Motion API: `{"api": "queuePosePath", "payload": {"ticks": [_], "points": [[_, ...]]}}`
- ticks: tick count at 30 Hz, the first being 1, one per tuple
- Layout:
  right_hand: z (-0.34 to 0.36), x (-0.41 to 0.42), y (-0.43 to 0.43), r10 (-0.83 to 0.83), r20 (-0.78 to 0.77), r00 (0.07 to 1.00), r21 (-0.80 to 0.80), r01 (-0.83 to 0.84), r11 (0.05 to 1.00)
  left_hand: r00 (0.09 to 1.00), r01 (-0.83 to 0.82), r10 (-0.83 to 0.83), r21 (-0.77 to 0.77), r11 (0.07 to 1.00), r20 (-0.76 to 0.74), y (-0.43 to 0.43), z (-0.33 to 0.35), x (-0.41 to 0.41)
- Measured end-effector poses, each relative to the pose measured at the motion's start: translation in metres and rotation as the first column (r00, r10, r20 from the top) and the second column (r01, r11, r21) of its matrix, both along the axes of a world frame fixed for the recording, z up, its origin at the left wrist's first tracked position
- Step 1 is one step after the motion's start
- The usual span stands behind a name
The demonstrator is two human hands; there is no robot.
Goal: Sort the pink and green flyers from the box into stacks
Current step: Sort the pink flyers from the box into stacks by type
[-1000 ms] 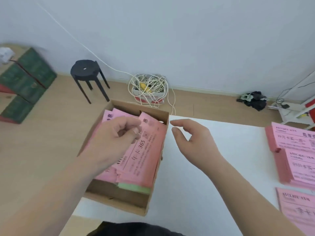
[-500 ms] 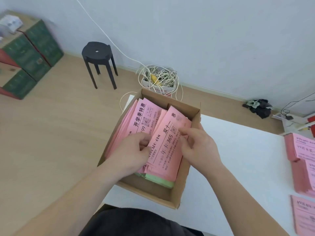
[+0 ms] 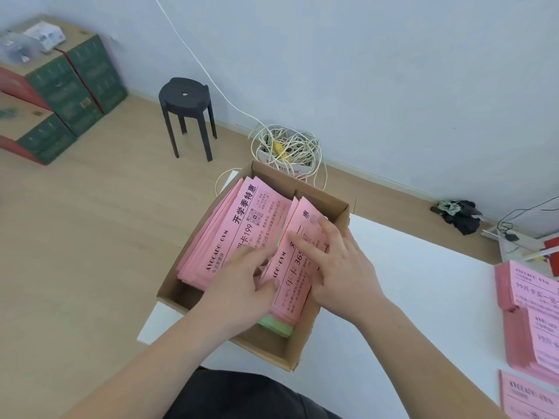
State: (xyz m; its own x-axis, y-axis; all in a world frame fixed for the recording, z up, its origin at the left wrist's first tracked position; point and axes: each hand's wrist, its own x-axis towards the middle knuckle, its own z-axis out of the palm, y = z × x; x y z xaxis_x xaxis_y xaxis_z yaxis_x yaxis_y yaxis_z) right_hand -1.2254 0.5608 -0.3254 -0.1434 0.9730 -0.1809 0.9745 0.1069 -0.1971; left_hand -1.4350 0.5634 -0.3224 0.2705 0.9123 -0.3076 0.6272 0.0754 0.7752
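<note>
A single wide-angle camera, worn on the person's head, looks forward and steeply down from close range. Both forearms enter from the bottom edge, with the left hand (image 3: 242, 276) and right hand (image 3: 338, 261) at mid-frame over the cardboard box (image 3: 266, 349). The white table (image 3: 423, 297) runs off the lower right. The wooden floor (image 3: 90, 237), a black stool (image 3: 186, 113) and the pale wall (image 3: 363, 71) fill the left and upper frame (straight edges lean outward toward the corners).
</note>
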Motion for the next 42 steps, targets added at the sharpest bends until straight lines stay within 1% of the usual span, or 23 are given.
{"api": "queuePosePath", "payload": {"ticks": [3, 4, 5, 7, 8, 11, 13, 15, 18, 21, 24, 27, 30, 32, 33, 35, 37, 38, 40, 42], "points": [[0.006, -0.006, 0.004, 0.030, 0.082, 0.996, -0.047, -0.026, 0.999, 0.992, -0.038, 0.062, 0.203, 0.978, -0.112, -0.003, -0.002, -0.005], [0.006, -0.007, 0.005, 0.022, 0.084, 0.996, -0.051, -0.018, 0.999, 0.991, -0.046, 0.070, 0.206, 0.978, -0.113, -0.004, -0.002, -0.006], [0.007, -0.006, 0.006, 0.004, 0.073, 0.997, -0.046, -0.001, 0.999, 0.993, -0.053, 0.068, 0.154, 0.987, -0.096, -0.004, -0.002, -0.007], [0.006, -0.001, 0.006, -0.041, 0.026, 0.999, -0.041, 0.042, 0.998, 0.997, -0.064, 0.064, -0.001, 0.998, -0.045, -0.005, -0.005, -0.007], [0.007, 0.002, 0.006, -0.059, 0.001, 0.998, -0.049, 0.059, 0.997, 0.997, -0.072, 0.071, -0.037, 0.997, -0.024, -0.006, -0.006, -0.006], [0.008, 0.008, 0.007, -0.091, -0.075, 0.993, -0.086, 0.085, 0.993, 0.990, -0.121, 0.124, -0.051, 0.991, 0.060, -0.010, -0.004, -0.001], [0.009, 0.009, 0.007, -0.094, -0.123, 0.988, -0.104, 0.082, 0.991, 0.986, -0.130, 0.133, -0.034, 0.991, 0.101, -0.015, 0.002, 0.003], [0.009, 0.009, 0.008, -0.086, -0.143, 0.986, -0.130, 0.068, 0.989, 0.991, -0.075, 0.071, 0.029, 0.997, 0.114, -0.024, 0.010, 0.006], [0.013, 0.008, 0.008, -0.109, -0.163, 0.981, -0.172, 0.081, 0.982, 0.988, 0.105, -0.115, 0.093, 0.990, 0.106, -0.039, 0.016, 0.010], [0.015, 0.007, 0.007, -0.194, -0.232, 0.953, -0.145, 0.164, 0.976, 0.945, 0.295, -0.297, 0.030, 0.955, 0.137, -0.048, 0.015, 0.012], [0.011, 0.005, 0.007, -0.200, -0.284, 0.938, -0.078, 0.186, 0.980, 0.920, 0.365, -0.361, -0.002, 0.931, 0.150, -0.047, 0.010, 0.010], [0.007, 0.006, 0.006, -0.220, -0.301, 0.928, -0.077, 0.206, 0.976, 0.942, 0.301, -0.295, -0.017, 0.953, 0.158, -0.046, 0.008, 0.005], [0.003, 0.007, 0.006, -0.224, -0.257, 0.940, -0.076, 0.211, 0.974, 0.982, 0.107, -0.100, -0.031, 0.994, 0.163, -0.041, 0.005, -0.007], [0.001, 0.006, 0.005, -0.221, -0.243, 0.944, -0.070, 0.210, 0.975, 0.995, -0.032, 0.032, -0.006, 0.999, 0.091, -0.035, -0.001, -0.018], [0.001, 0.005, 0.005, -0.215, -0.225, 0.951, -0.070, 0.204, 0.976, 0.996, -0.070, 0.070, -0.008, 0.998, 0.052, -0.032, -0.002, -0.022], [-0.001, 0.002, 0.005, -0.181, -0.144, 0.973, -0.059, 0.174, 0.983, 0.993, -0.106, 0.109, -0.077, 0.991, 0.034, -0.028, 0.000, -0.025], [-0.003, -0.001, 0.005, -0.168, -0.078, 0.983, -0.051, 0.164, 0.985, 0.988, -0.129, 0.140, -0.142, 0.981, 0.070, -0.025, 0.005, -0.023], [-0.004, -0.002, 0.005, -0.180, -0.083, 0.980, -0.049, 0.176, 0.983, 0.985, -0.137, 0.152, -0.154, 0.978, 0.088, -0.024, 0.008, -0.021], [-0.003, -0.001, 0.005, -0.215, -0.145, 0.966, -0.051, 0.210, 0.976, 0.979, -0.150, 0.170, -0.167, 0.975, 0.113, -0.024, 0.012, -0.017], [0.001, 0.000, 0.005, -0.231, -0.203, 0.951, -0.066, 0.222, 0.973, 0.980, -0.112, 0.138, -0.176, 0.978, 0.142, -0.026, 0.016, -0.015]]}}
